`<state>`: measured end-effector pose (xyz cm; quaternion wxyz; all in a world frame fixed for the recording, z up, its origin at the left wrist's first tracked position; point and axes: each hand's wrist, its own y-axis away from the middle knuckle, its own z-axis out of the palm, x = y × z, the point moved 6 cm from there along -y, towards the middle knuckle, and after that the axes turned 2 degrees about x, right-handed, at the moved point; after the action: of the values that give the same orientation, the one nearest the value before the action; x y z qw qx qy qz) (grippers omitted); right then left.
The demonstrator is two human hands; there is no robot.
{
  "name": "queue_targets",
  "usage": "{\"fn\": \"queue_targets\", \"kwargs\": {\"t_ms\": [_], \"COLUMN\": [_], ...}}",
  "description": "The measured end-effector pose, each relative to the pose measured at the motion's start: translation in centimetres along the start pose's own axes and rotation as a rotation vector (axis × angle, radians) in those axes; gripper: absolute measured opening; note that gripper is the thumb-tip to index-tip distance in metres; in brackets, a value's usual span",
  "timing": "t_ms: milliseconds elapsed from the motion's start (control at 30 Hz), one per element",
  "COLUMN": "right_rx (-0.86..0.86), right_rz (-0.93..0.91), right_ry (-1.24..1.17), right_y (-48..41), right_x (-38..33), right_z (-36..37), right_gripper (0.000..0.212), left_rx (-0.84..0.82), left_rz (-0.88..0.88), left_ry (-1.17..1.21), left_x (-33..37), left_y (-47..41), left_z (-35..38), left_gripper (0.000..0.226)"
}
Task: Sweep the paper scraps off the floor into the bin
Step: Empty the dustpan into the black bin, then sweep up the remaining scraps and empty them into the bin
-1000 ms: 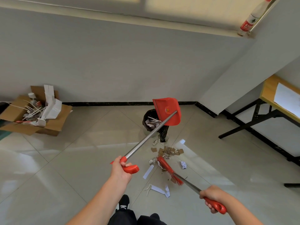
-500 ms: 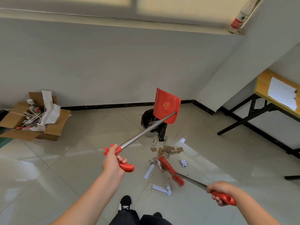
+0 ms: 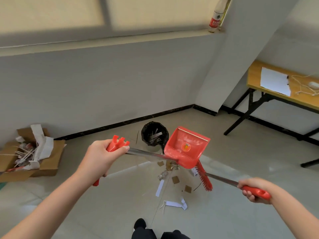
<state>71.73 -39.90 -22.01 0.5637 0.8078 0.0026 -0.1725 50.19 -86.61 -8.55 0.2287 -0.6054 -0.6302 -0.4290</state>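
Note:
My left hand (image 3: pixel 101 156) grips the red handle of a long metal-shafted dustpan (image 3: pixel 187 148), whose red pan hangs in the air just right of the bin, open face up toward me. The black-lined bin (image 3: pixel 149 132) stands by the wall with paper strips inside. My right hand (image 3: pixel 253 188) grips the red handle of the broom (image 3: pixel 204 178), its red head low over the floor under the pan. Paper and cardboard scraps (image 3: pixel 175 179) lie scattered on the tiles between the bin and my feet, with a folded white piece (image 3: pixel 174 203) nearest me.
An open cardboard box (image 3: pixel 43 167) of paper waste sits at the left by the wall. A wooden table (image 3: pixel 255 81) on black legs stands at the right with a sheet of paper and a cord. A bottle (image 3: pixel 214 18) stands on the window sill. My shoes (image 3: pixel 140 224) are at the bottom.
The dustpan has swung down and to the right, from upright over the bin to open face up beside it. My left hand has risen and turned. The view has tilted upward.

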Motion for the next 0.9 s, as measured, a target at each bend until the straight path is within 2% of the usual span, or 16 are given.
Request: {"fn": "queue_targets", "kwargs": {"t_ms": [167, 233, 333, 500, 667, 800, 900], "right_rx": [0.057, 0.078, 0.108, 0.117, 0.104, 0.108, 0.065], "right_rz": [-0.04, -0.057, -0.1, -0.151, -0.224, -0.238, -0.23], "right_ry": [0.109, 0.161, 0.217, 0.322, 0.376, 0.45, 0.512], "right_y": [-0.9, -1.5, -2.9, -6.1, -9.9, -13.7, -16.0], "right_x": [-1.0, -1.3, -2.3, -5.4, -9.7, -10.1, -10.3], "right_z": [-2.0, -1.9, -0.7, 2.6, 7.4, 12.1, 14.4], "right_gripper": [0.01, 0.009, 0.007, 0.013, 0.019, 0.012, 0.011], "left_rx": [-0.154, -0.174, -0.164, -0.11, -0.051, -0.065, -0.048], "left_rz": [0.051, 0.073, 0.101, 0.075, 0.072, 0.054, 0.076], "left_ry": [-0.229, -0.35, -0.555, -0.721, -0.817, -0.861, -0.961], "left_x": [-0.7, -1.7, -3.6, -6.7, -8.1, -9.6, -10.7], "left_y": [0.4, 0.3, 0.1, -0.4, -2.0, -3.4, -4.6], "left_z": [3.1, 4.5, 6.5, 8.1, 10.0, 12.5, 13.7], "left_gripper": [0.025, 0.03, 0.035, 0.037, 0.033, 0.023, 0.028]}}
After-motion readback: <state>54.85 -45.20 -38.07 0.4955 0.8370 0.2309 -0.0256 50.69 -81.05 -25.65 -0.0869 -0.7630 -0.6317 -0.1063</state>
